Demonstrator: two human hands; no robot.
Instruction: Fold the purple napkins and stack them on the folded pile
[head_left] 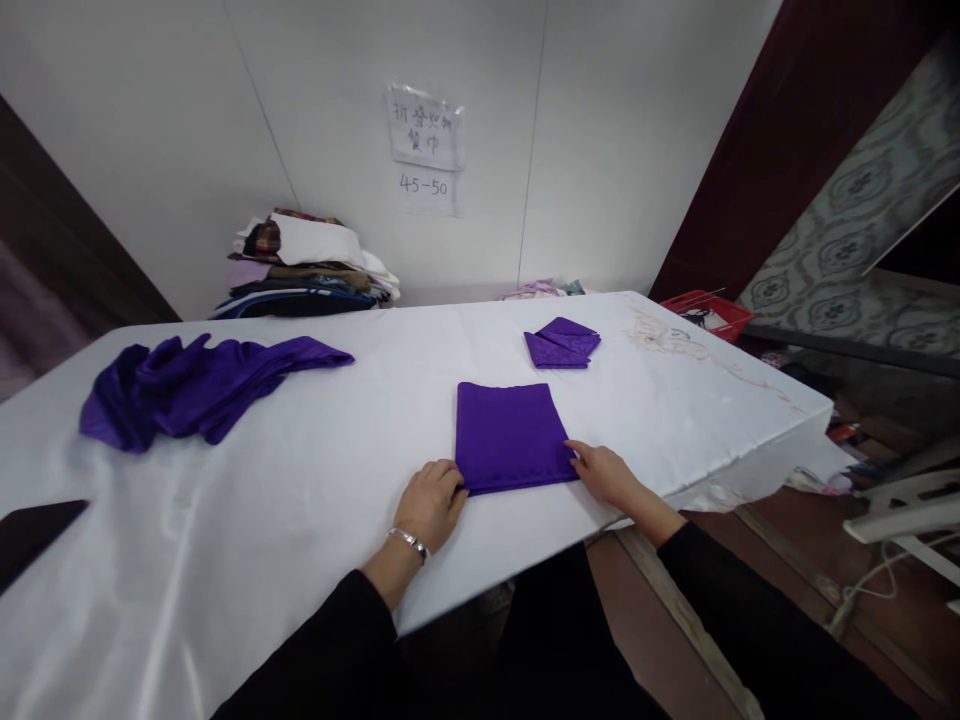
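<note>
A purple cloth napkin (514, 435), folded into a flat square, lies on the white tablecloth in front of me. My left hand (433, 502), with a silver bracelet at the wrist, has its fingers closed at the napkin's near left corner. At the near right corner, my right hand (602, 474) pinches the edge between thumb and fingers. Just beyond the square sits a second purple napkin (562, 343), folded into a pointed shape. Far to the left, a crumpled heap of purple cloth (202, 385) rests on the table.
The table's white cloth (397, 400) hangs over the near edge. Against the wall is a stack of folded fabrics (311, 265), below a handwritten paper sign (426, 135). A red basket (709, 312) stands beyond the right edge; a dark flat object (34, 535) lies at left.
</note>
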